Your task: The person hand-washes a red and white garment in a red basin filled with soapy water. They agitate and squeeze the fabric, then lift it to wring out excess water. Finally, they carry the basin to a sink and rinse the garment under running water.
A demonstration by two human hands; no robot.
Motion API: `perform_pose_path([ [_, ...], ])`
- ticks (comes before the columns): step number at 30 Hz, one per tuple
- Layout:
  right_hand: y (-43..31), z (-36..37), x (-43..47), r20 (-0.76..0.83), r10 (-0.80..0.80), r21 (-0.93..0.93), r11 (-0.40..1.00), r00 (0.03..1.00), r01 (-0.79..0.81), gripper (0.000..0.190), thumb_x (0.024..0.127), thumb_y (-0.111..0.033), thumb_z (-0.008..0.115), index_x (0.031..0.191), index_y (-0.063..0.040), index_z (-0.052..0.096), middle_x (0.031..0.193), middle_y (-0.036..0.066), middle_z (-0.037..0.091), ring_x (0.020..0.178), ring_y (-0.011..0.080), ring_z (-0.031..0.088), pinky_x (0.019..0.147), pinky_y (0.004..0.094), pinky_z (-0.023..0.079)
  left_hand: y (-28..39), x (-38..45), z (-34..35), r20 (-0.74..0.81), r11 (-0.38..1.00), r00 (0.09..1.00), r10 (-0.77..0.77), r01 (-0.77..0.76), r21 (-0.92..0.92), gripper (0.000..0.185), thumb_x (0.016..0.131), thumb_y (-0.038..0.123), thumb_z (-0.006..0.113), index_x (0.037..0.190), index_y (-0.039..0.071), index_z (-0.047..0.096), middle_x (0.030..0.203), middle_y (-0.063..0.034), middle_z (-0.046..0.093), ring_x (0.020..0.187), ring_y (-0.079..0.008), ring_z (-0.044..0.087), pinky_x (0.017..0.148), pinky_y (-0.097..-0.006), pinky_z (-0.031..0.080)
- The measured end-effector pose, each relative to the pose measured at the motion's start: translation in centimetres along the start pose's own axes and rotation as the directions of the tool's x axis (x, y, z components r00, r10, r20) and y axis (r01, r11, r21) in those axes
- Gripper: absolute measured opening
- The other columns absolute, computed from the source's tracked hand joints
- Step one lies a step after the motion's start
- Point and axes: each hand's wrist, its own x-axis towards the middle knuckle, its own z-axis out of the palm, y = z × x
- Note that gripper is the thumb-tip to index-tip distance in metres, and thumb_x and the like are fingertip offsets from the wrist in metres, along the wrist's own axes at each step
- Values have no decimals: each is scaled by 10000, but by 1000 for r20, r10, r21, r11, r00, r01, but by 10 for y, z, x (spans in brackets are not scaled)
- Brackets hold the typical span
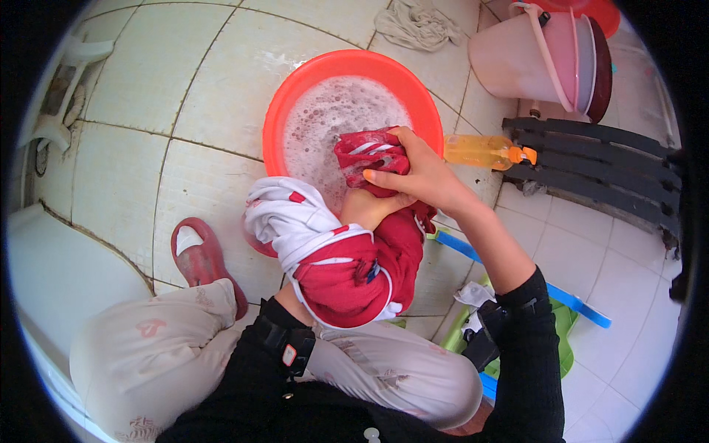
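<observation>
A wet red-and-white garment (343, 277) is bunched over my left forearm and hangs above the near rim of a red plastic basin (282, 122). My left hand (365, 209) shows between folds of the cloth and grips its red part; some of its fingers are hidden. Pinched in my right hand (418, 171) is a bunched red end with white stripes, held over the basin. Foamy water (343, 105) with many bubbles fills the basin below. Both hands are close together, the right one slightly farther from my body.
A pump bottle of yellow liquid (479, 151) lies beside the basin, near a dark slatted rack (592, 160). Stacked buckets (532, 61) lie tipped at upper right. A grey cloth (418, 25) is on the tiles. A green-and-blue plastic item (562, 338) stands by my right arm.
</observation>
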Motion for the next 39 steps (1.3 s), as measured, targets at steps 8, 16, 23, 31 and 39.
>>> perform_pose_path([
  [8, 45, -40, 15, 265, -55, 870, 444, 963, -214, 881, 866, -702, 381, 1499, -118, 193, 1436, 165, 378, 1263, 282, 451, 1050, 430, 362, 26, -10, 16, -8, 835, 972, -235, 198, -513, 473, 761, 131, 762, 1184, 15, 585, 1116, -84, 642, 1002, -194, 614, 893, -345, 470],
  [16, 72, 29, 42, -26, -263, 987, -161, 964, -17, 892, 855, -578, 559, 1479, -39, 220, 1378, 166, 456, 1213, 265, 500, 1038, 386, 383, 57, -24, 22, 176, 609, 890, -422, 421, -672, 478, 821, 147, 706, 1241, 36, 506, 1077, -101, 644, 934, -214, 650, 833, -376, 530],
  [23, 37, -5, 40, 16, -561, 1000, 21, 828, -5, 921, 816, -528, 645, 1468, -18, 242, 1373, 158, 464, 1209, 257, 503, 1039, 374, 379, 53, -23, 22, 274, 501, 889, -368, 437, -747, 459, 829, 160, 696, 1225, 25, 505, 1057, -108, 641, 906, -205, 654, 805, -356, 535],
  [31, -2, -39, 23, 468, -510, 789, 608, 721, -82, 1000, 646, -361, 832, 1428, 1, 326, 1385, 166, 450, 1237, 255, 485, 1043, 370, 370, 51, -29, 22, 320, 565, 895, -312, 445, -695, 505, 850, 154, 655, 1298, 60, 440, 1143, -100, 612, 994, -225, 638, 883, -391, 526],
  [39, -39, -43, 15, 610, -328, 342, 930, 721, 133, 550, 631, -127, 814, 1119, -24, 583, 1094, 58, 584, 1028, 178, 552, 936, 303, 418, 34, -33, 22, 303, 642, 900, -313, 435, -631, 569, 733, -11, 749, 1241, 52, 500, 1133, -68, 613, 1030, -189, 610, 906, -357, 507],
])
